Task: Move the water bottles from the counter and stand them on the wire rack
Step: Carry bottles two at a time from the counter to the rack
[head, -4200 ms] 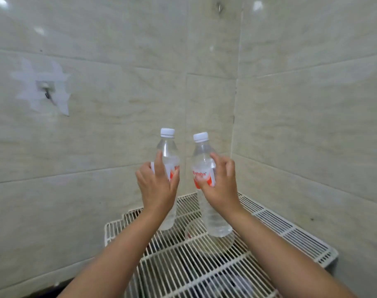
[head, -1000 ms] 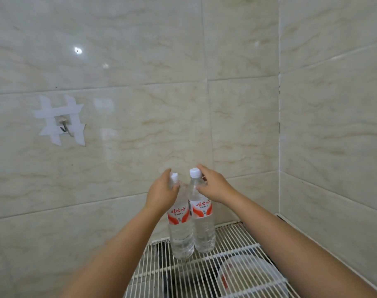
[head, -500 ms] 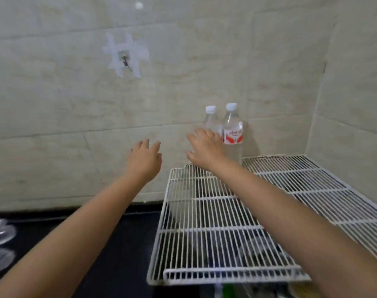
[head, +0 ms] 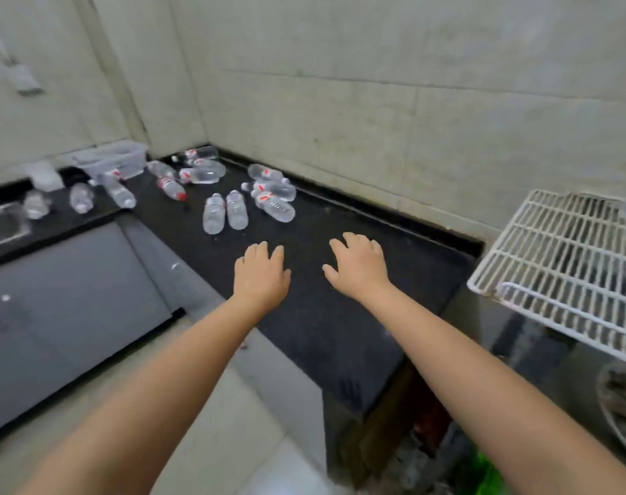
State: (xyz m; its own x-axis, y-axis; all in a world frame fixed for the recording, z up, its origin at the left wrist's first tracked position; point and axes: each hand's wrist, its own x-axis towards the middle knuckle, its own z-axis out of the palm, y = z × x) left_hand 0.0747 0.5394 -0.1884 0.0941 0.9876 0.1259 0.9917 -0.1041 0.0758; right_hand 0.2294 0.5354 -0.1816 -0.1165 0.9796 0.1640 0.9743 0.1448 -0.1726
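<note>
My left hand [head: 261, 276] and right hand [head: 358, 267] hover empty, fingers loose, over the black table [head: 326, 316]; ahead, many water bottles [head: 233, 198] lie toppled, leaving most work before the wire rack [head: 554, 259] at right.

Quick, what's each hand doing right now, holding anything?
Left hand: open, holding nothing, over the counter.
Right hand: open, holding nothing.

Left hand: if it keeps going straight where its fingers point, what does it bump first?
Probably the pair of bottles lying side by side on the counter, straight ahead of the left hand; depth is unclear.
</note>
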